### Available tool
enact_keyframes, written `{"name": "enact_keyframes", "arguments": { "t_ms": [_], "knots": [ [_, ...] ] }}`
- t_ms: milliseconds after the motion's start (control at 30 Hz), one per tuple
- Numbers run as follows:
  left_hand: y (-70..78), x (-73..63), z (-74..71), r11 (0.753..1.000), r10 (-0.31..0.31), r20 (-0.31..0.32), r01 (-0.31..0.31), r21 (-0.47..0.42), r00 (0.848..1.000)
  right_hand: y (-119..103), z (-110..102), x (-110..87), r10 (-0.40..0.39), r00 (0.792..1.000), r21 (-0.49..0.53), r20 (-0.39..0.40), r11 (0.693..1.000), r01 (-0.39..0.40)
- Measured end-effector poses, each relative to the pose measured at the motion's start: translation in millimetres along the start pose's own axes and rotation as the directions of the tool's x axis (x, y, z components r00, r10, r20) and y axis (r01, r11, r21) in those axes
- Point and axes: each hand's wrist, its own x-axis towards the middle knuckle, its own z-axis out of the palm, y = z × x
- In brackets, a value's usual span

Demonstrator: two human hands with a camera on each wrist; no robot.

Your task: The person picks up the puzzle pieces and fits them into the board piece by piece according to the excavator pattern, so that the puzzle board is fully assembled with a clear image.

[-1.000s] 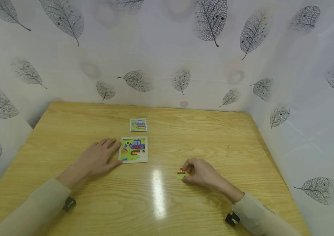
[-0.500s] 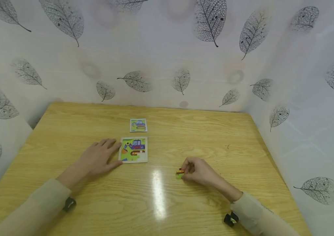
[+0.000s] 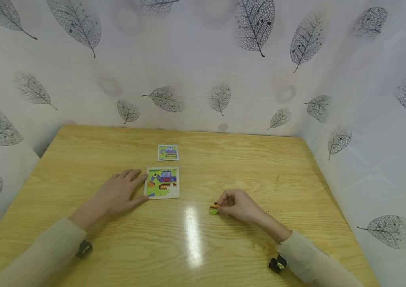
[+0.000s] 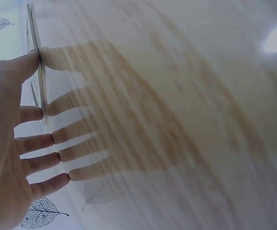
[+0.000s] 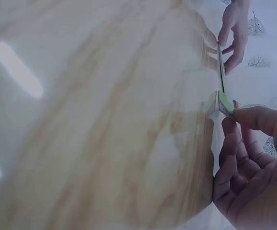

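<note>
A square puzzle board [image 3: 162,182] with a blue excavator on green lies on the table; its lower right part shows bare, pale backing. My left hand [image 3: 118,192] rests at the board's left edge, thumb and forefinger touching it, as the left wrist view also shows at the thumb [image 4: 26,66]. Between thumb and fingers my right hand [image 3: 240,205] pinches a small puzzle piece [image 3: 213,210], green with a red and yellow band. In the right wrist view the piece [image 5: 226,102] looks tilted up from the table, partly covered by the thumb.
Behind the board lies a small picture card [image 3: 168,152] with a similar excavator. The wooden table [image 3: 260,159] reflects a bright light streak. Leaf-patterned white cloth [image 3: 195,59] encloses its back and sides.
My right hand has shifted slightly left and away from me with the puzzle piece, which has gone from lying flat to tilted. The left hand and the board have stayed put.
</note>
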Motion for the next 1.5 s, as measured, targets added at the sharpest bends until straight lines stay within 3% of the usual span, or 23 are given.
{"name": "enact_keyframes", "arguments": {
  "t_ms": [300,900,1500],
  "knots": [
    [-2.0,0.6,1.9,1.000,0.003,-0.002,-0.003,0.008,1.000,-14,4,13.0,-0.017,1.000,0.041,0.003,0.999,0.017],
    [-0.7,-1.4,0.2,1.000,-0.005,0.005,0.005,-0.003,1.000,-39,18,60.0,-0.026,1.000,0.095,0.009,0.995,0.025],
    [-1.5,1.0,1.4,1.000,0.004,-0.001,-0.004,-0.003,1.000,-66,44,100.4,-0.044,0.999,0.118,0.010,0.992,0.043]
  ]
}}
